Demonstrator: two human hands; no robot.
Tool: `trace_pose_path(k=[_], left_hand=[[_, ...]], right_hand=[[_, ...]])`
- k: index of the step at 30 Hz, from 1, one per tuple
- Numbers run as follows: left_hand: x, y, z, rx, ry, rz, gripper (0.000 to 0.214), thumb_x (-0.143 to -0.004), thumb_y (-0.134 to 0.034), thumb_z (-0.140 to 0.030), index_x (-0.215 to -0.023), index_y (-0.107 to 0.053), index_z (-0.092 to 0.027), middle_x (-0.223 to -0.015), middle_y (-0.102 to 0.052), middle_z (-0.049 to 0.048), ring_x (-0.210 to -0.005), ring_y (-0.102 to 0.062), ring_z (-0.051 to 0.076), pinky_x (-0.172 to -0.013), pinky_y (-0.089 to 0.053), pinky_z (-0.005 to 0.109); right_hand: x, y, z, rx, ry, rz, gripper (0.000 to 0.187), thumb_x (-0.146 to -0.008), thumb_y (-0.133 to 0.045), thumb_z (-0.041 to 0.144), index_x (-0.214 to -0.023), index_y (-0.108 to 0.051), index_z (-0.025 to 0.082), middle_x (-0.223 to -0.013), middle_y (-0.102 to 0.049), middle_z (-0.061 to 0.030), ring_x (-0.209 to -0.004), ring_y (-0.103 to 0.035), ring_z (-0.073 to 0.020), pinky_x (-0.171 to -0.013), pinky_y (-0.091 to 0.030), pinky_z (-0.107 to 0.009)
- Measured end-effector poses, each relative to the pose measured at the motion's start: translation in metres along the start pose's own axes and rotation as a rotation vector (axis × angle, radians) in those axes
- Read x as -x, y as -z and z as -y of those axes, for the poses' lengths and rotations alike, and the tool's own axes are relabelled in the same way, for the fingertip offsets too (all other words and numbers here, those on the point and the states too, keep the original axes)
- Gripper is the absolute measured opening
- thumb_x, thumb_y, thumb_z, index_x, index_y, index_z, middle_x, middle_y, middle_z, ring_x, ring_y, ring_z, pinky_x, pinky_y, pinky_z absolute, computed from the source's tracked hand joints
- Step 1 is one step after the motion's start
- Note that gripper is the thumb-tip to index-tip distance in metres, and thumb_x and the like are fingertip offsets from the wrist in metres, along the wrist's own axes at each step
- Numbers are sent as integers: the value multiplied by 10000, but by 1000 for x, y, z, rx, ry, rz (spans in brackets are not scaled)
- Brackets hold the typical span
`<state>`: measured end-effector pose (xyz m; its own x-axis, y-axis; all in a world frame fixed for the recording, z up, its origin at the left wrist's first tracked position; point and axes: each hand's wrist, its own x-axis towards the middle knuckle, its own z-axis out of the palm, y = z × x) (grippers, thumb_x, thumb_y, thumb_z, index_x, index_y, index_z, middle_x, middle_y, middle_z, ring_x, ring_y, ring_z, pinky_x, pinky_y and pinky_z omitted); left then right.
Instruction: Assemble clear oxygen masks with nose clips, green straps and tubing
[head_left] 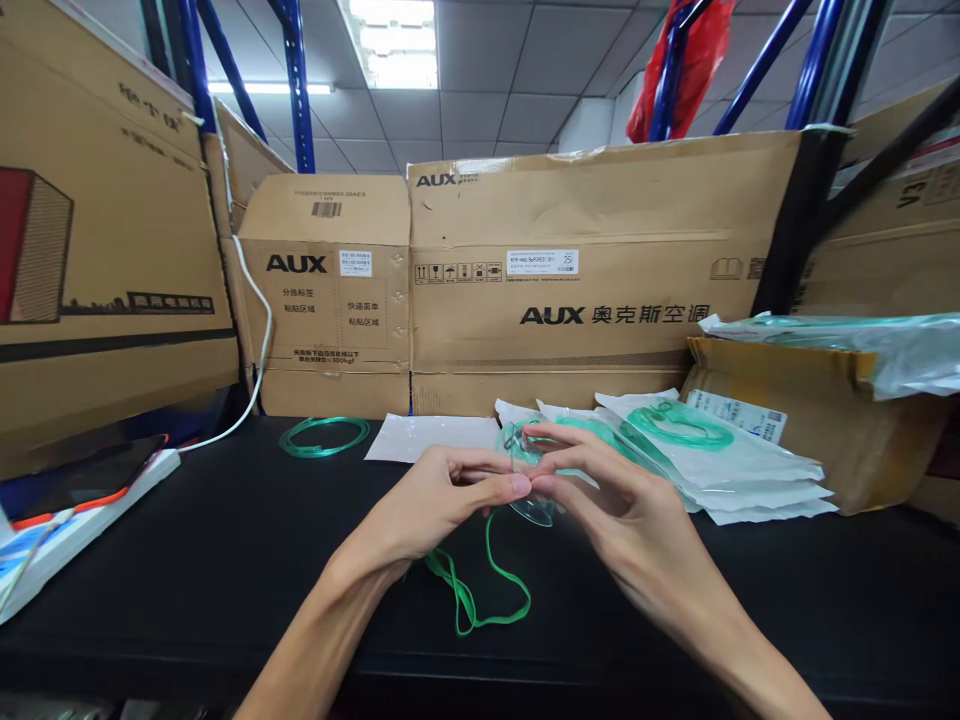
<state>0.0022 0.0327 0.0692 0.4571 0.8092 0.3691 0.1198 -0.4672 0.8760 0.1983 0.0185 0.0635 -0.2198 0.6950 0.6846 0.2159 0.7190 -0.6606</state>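
A clear plastic oxygen mask is held up over the black tabletop, partly hidden by my fingers. My left hand grips its left side, with the thumb and fingers pressed together. From the other side my right hand pinches at the mask, its thumb and index tip meeting the left thumb while the other fingers arch over the top. A green elastic strap dangles from the mask in loose loops below the hands. Exactly what the fingertips pinch is hidden.
Behind the hands lie a coil of green tubing, a white packet and a stack of packets with green tubing. A cardboard box stands right. Cardboard panels wall the back; a power strip lies left.
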Motion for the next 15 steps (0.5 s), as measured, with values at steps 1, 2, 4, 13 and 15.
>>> trace_pose_path(k=[1,2,4,13,15], left_hand=[[0,0,0,1,4,-4,226,-919,-687,-385,-850,-792,-197,-727,-599,-11,-707,-440,138,-636,-326,254],[-1,-1,-1,5,10,-10,221,-915,-690,-374,-835,-793,-196,-732,-616,-8,-705,-444,138,-635,-332,253],[-1,-2,-2,20,19,-20,201,-903,-698,-350,-822,-799,-197,-754,-659,-3,-698,-454,136,-637,-348,251],[-1,-2,-5,49,56,-47,195,-870,-710,-357,-867,-834,-207,-874,-771,31,-692,-490,144,-645,-395,256],[-1,-2,-5,59,56,-47,195,-867,-716,-359,-848,-828,-201,-868,-767,28,-692,-488,140,-646,-397,250]], right_hand=[[0,0,0,-5,-4,3,129,-936,-651,264,-837,-734,278,-1278,-663,-38,-1226,-612,-244,-866,-572,-308],[0,0,0,-7,-11,4,133,-937,-648,263,-831,-728,277,-1276,-664,-37,-1235,-606,-243,-863,-572,-303],[0,0,0,-10,-21,3,136,-940,-642,264,-827,-717,277,-1266,-669,-35,-1258,-591,-242,-872,-571,-298],[-6,18,7,61,6,-101,136,-917,-660,320,-794,-688,267,-1162,-719,-42,-1166,-638,-263,-903,-558,-337],[-5,22,8,93,11,-122,140,-908,-685,352,-799,-689,264,-1030,-732,-33,-1061,-661,-244,-859,-555,-314]])
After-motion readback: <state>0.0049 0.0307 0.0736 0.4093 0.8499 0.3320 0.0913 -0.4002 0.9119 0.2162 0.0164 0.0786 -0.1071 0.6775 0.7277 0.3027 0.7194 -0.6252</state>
